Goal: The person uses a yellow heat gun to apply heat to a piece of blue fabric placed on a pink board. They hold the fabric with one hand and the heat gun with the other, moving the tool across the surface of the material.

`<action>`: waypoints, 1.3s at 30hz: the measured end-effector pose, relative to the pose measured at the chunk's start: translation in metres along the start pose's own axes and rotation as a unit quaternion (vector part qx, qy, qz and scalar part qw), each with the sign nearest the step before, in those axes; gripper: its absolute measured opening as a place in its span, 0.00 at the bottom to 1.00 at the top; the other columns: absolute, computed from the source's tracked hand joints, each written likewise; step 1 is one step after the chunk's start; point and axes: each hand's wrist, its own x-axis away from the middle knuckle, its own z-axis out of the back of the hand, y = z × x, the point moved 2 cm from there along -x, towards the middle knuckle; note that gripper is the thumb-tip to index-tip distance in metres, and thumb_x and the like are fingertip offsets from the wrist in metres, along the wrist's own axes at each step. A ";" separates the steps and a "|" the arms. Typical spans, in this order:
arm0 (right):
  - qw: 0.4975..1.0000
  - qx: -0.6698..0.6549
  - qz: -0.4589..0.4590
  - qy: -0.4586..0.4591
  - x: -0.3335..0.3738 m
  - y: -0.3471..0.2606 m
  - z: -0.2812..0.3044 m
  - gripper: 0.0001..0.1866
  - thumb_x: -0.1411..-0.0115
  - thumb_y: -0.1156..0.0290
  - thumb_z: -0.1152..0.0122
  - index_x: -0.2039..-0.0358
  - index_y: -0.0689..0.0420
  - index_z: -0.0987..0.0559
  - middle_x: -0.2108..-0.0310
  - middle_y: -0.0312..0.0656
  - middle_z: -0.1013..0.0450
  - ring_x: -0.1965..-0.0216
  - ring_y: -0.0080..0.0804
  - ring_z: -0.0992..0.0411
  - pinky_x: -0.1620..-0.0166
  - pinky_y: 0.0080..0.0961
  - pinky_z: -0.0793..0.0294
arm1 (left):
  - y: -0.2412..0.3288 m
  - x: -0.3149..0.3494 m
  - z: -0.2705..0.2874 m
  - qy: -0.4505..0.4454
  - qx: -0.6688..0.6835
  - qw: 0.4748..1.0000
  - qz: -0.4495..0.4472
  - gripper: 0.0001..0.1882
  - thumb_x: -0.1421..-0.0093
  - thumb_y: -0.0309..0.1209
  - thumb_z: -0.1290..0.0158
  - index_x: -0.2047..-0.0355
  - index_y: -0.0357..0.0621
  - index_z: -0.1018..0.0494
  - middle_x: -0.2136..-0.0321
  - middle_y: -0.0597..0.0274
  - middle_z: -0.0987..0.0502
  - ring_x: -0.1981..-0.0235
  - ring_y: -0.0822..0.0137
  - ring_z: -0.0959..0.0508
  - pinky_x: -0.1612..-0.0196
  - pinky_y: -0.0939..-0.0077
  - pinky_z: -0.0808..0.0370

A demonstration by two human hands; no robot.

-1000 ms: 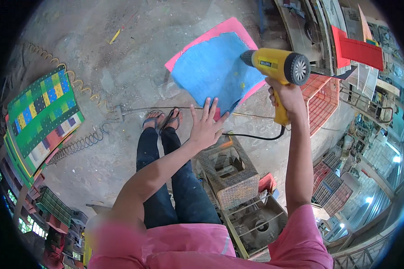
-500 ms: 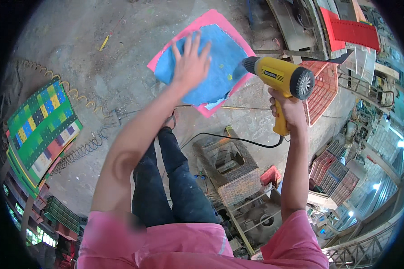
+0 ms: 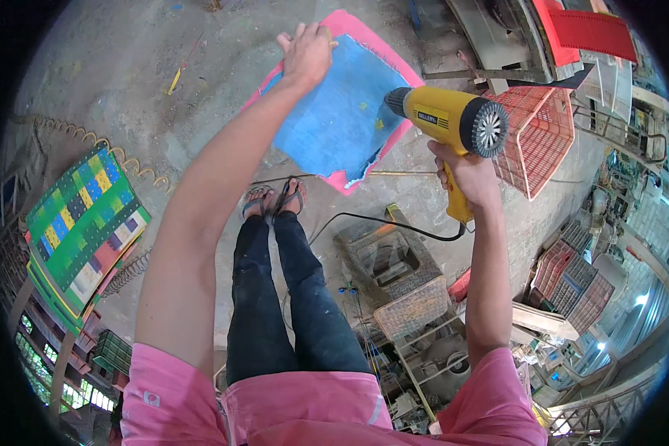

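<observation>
A ragged-edged blue sheet point(image 3: 342, 111) lies on top of a larger pink sheet point(image 3: 364, 33) on the floor ahead of my feet. My left hand point(image 3: 308, 58) is at the far left edge of the two sheets, its fingers bent and closed at the blue sheet's border. What its fingertips pinch is partly hidden. My right hand point(image 3: 468, 175) is wrapped around the handle of a yellow and black heat gun point(image 3: 446, 119). The gun's dark nozzle points left, over the right part of the blue sheet, and a black cord point(image 3: 394, 221) trails from the handle's base.
An orange-red plastic crate point(image 3: 539, 141) stands to the right, near a bench with red sheets point(image 3: 591, 33). Patterned colourful sheets point(image 3: 89, 223) are stacked at left beside a coiled yellow hose point(image 3: 137, 167). A box-like frame point(image 3: 386, 264) sits right of my legs; a thin rod point(image 3: 401, 173) crosses the floor.
My left hand has gone from lying spread on the blue sheet to its far left edge, fingers now closed. The heat gun has shifted slightly left, nozzle farther over the sheet.
</observation>
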 end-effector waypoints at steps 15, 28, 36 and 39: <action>0.998 0.057 -0.013 -0.004 0.014 0.001 0.001 0.08 0.42 0.69 0.37 0.67 0.59 0.25 0.81 0.33 0.32 0.84 0.20 0.36 0.81 0.20 0.37 | -0.005 -0.009 0.002 -0.022 0.011 0.998 -0.060 0.12 0.41 0.40 0.45 0.62 0.46 0.23 0.59 0.62 0.25 0.54 0.62 0.29 0.53 0.53 0.42; 0.974 0.121 0.188 -0.025 0.068 0.039 -0.056 0.19 0.44 0.72 0.35 0.52 0.63 0.25 0.55 0.45 0.24 0.53 0.35 0.25 0.49 0.30 0.29 | -0.053 0.084 0.033 0.127 0.063 0.989 0.050 0.21 0.40 0.40 0.45 0.48 0.50 0.30 0.43 0.59 0.32 0.42 0.63 0.34 0.42 0.51 0.48; 0.981 0.125 0.147 -0.034 0.053 0.012 -0.076 0.12 0.42 0.68 0.36 0.61 0.60 0.23 0.71 0.38 0.27 0.71 0.26 0.30 0.67 0.26 0.32 | -0.125 0.181 0.010 0.005 0.462 0.821 0.336 0.21 0.38 0.46 0.46 0.54 0.43 0.25 0.60 0.61 0.22 0.56 0.64 0.24 0.52 0.71 0.31; 0.990 0.114 0.076 -0.014 0.041 -0.008 -0.074 0.09 0.42 0.67 0.36 0.69 0.58 0.24 0.83 0.32 0.33 0.84 0.19 0.36 0.80 0.21 0.37 | -0.113 0.194 0.013 -0.072 0.596 0.726 0.335 0.22 0.41 0.47 0.42 0.56 0.42 0.25 0.63 0.67 0.22 0.58 0.72 0.24 0.51 0.76 0.30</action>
